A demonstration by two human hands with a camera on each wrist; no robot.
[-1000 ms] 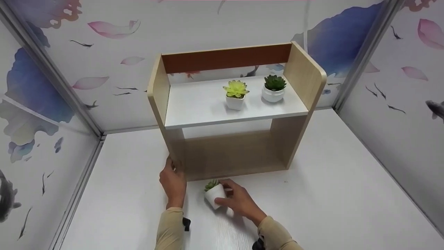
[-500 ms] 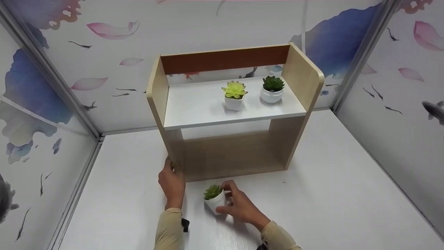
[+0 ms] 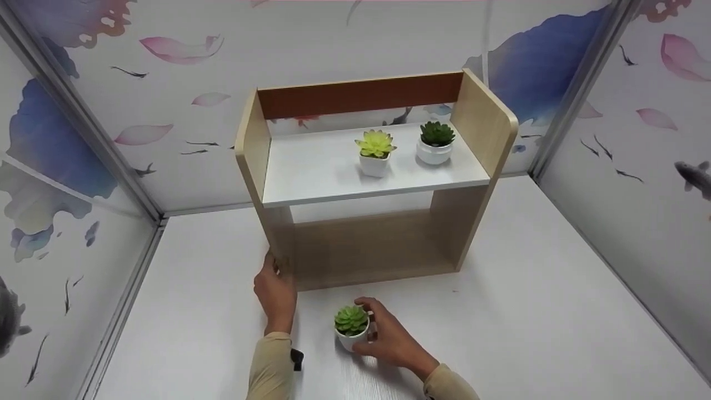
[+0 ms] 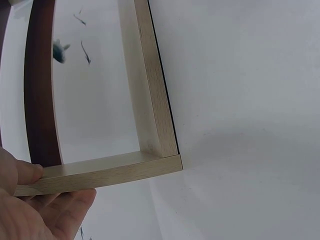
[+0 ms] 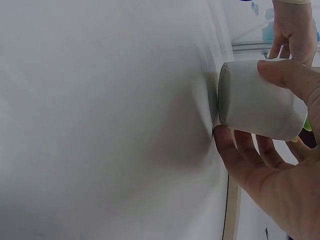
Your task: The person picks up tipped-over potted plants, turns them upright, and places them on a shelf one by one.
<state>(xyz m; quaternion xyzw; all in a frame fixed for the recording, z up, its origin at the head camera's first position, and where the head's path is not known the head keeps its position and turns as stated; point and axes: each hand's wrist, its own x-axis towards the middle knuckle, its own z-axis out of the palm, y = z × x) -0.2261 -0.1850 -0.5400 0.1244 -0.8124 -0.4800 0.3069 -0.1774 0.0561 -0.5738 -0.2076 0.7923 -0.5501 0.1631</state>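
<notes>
My left hand grips the lower front of a small wooden shelf by its left side panel. The left wrist view shows the thumb on the panel's inner face and the fingers on its outer face. In front of the shelf, my right hand holds a green potted succulent by its white pot. That pot stands nearly upright, its base at or just above the table; whether it touches cannot be told.
On the shelf's white upper board stand a yellow-green succulent in a square pot and a dark green succulent in a round pot. The shelf stands on a white table, with patterned wall panels around it.
The potted succulent has gone from tilted to nearly upright and moved slightly toward me and to the right, with my right hand. My left hand keeps its grip on the shelf.
</notes>
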